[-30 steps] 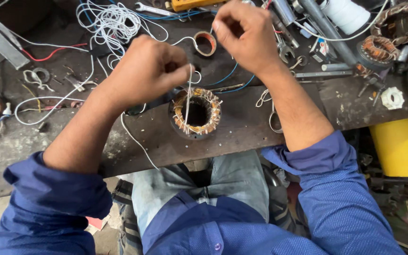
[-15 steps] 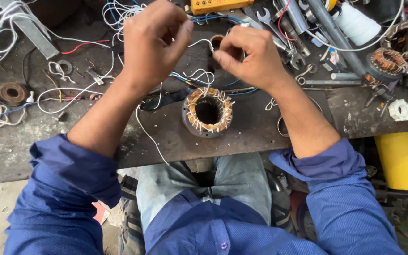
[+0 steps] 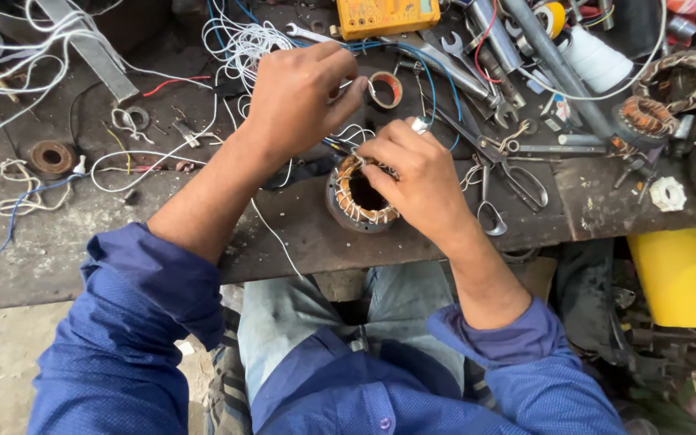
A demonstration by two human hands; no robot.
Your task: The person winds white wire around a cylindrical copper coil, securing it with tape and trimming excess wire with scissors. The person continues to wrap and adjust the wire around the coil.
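Observation:
A small motor stator [image 3: 356, 201] with copper windings stands on the dark metal bench [image 3: 300, 234], close to its front edge. My right hand [image 3: 416, 173] lies over the stator's far right rim. Its fingers are curled, and the fingertips pinch a short white piece [image 3: 420, 125] on a thin white wire. My left hand [image 3: 304, 97] hovers just behind and left of the stator, with thumb and fingers pinched together. Loops of the white wire [image 3: 352, 133] run between the two hands. Both forearms are bare below rolled blue sleeves.
A yellow meter [image 3: 384, 16], wrenches [image 3: 457, 52], a tape roll [image 3: 386, 89] and a white spool [image 3: 598, 60] lie at the back. Scissors [image 3: 513, 189] sit right of the stator. Tangled white wire [image 3: 243, 40] spreads left. A yellow container [image 3: 686, 274] stands below the bench at the right.
My right hand has dropped from above the bench onto the stator's rim. My left hand has come down and to the right, closer to the stator.

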